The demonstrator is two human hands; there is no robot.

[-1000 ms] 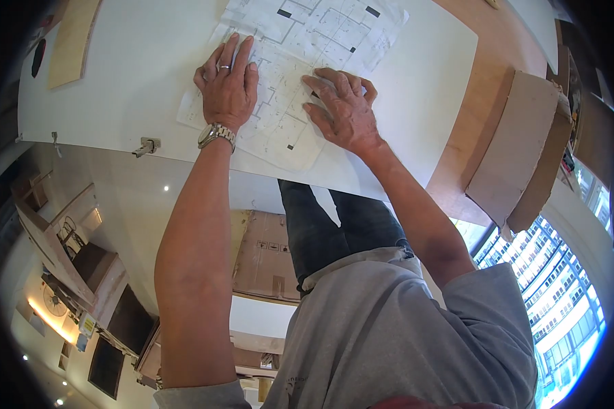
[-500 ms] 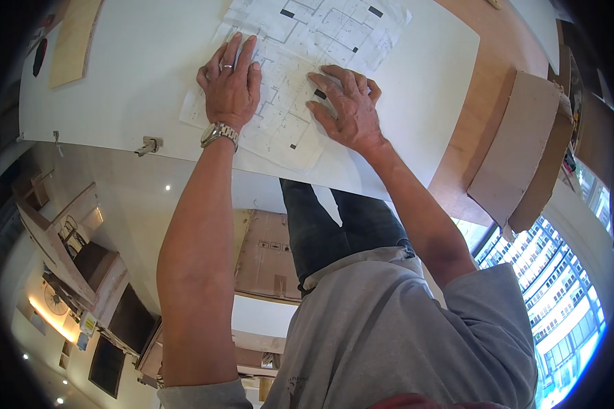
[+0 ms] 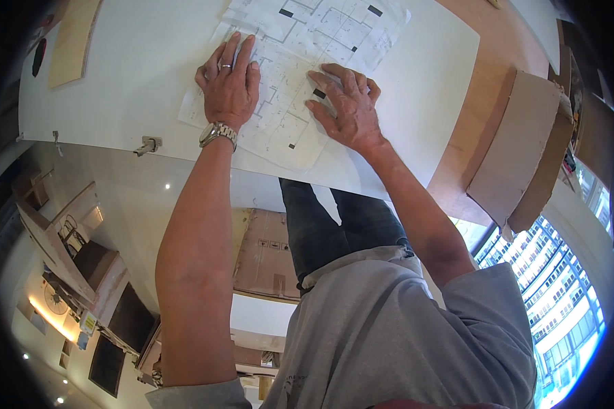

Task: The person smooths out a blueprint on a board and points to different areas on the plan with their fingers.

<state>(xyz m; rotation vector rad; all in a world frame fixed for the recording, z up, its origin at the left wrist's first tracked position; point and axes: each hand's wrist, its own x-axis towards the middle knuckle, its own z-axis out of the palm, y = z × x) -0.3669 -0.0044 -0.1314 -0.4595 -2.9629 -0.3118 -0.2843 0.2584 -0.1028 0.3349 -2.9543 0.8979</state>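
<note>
A floor plan on paper (image 3: 297, 129) lies on a white board (image 3: 143, 75); its sheet is creased and printed with wall lines and small black blocks. My left hand (image 3: 230, 85) rests flat on the plan's left part, fingers stretched away from me, with a ring on one finger and a metal watch (image 3: 218, 135) at the wrist. On the plan's right side lies my right hand (image 3: 350, 105), its fingers spread and slightly bent, fingertips on the paper. Neither hand holds anything.
Metal hinges (image 3: 148, 145) sit along the board's near edge. A wooden strip (image 3: 74, 44) lies at the far left, beside a dark object (image 3: 39, 57). To the right, a bent cardboard piece (image 3: 518, 143) stands on a brown wooden surface (image 3: 494, 58).
</note>
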